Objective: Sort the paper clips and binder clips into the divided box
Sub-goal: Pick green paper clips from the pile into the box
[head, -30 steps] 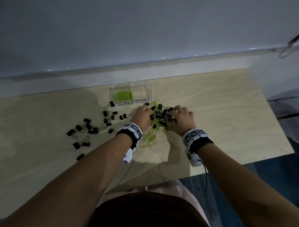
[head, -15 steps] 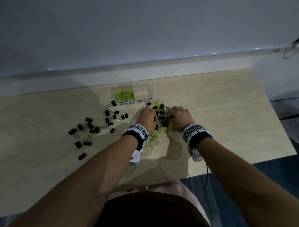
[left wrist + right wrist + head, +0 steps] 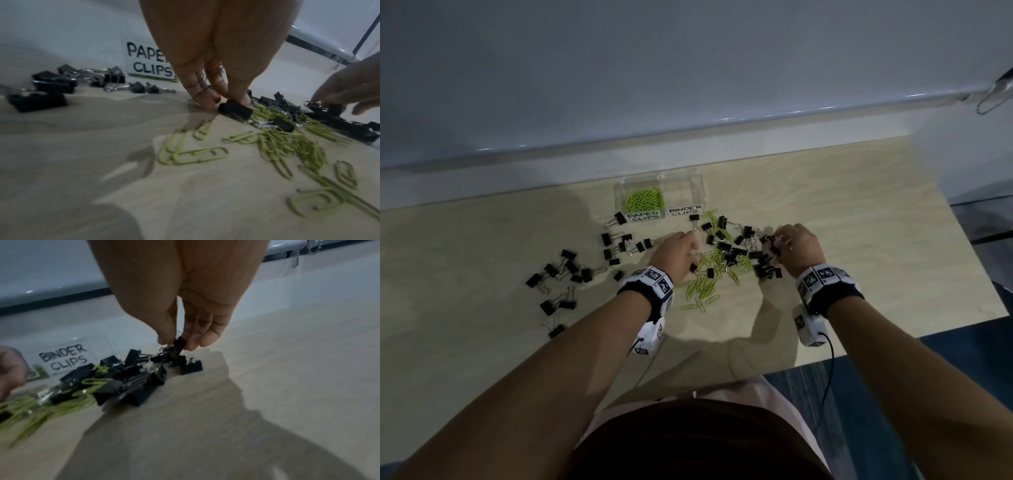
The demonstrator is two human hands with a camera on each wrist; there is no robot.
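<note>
Just below the divided box (image 3: 660, 192) at the frame's centre, the right hand (image 3: 796, 248) pinches a binder clip (image 3: 178, 345) with its fingers. The left hand's (image 3: 677, 250) fingers touch another binder clip (image 3: 235, 110) on the desk (image 3: 825, 212). The empty binder compartment lies up-left of the right hand, slightly nearer the left.

Head looks down; wrists low, sharing clips (image 3: 726, 255).

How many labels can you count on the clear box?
2. The paper clips label sits front left on the box, the binder clips label front right. Any label on the back would be hidden.
</note>
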